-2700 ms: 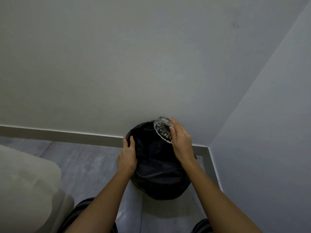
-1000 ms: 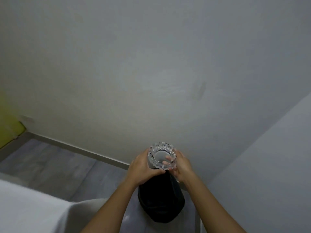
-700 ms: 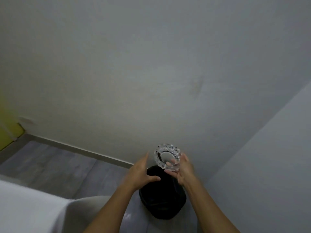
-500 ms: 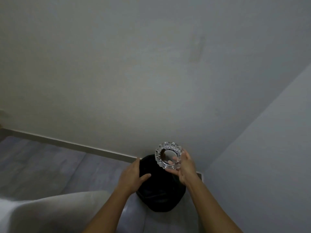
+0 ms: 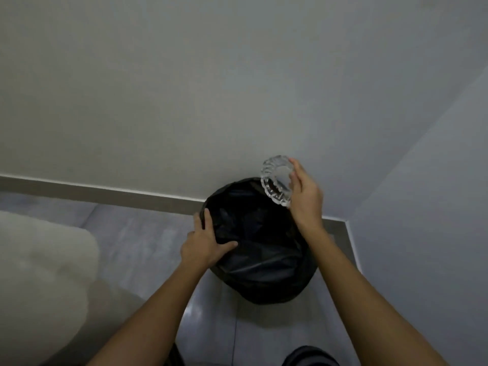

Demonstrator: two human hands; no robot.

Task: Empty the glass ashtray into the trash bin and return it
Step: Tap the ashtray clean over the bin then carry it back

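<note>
head view: right hand (image 5: 306, 196) up over the far edge of the trash bin (image 5: 264, 273), fingers and thumb closed around the rim of the glass ashtray (image 5: 276, 182). ashtray tipped up on its side, open face turned toward the left, partly over the bin's dark mouth and partly in front of the wall (image 5: 184, 88). too small and dark to tell if any ash is left inside. left hand (image 5: 204, 247) down on the near left rim of the bin, fingers spread and pressed on the black bag (image 5: 253, 228), thumb hooked over the edge, holding the bin and bag steady. bin sitting on the grey floor (image 5: 137, 239) in the corner, close to the baseboard (image 5: 92, 191). pale soft cushion (image 5: 39, 273) off to the left, well apart from the bin.

looks like the emptying step, about the middle of the job. to do it well: bring the ashtray lower and more over the middle of the bin, so nothing falls on the floor. tip the open face all the way down, then give a small shake or a soft tap. keep a firm hold, since glass is slippery and heavy and would break on a hard floor. keep the bag pulled open with the other hand. after that, turn it upright and carry it back.
</note>
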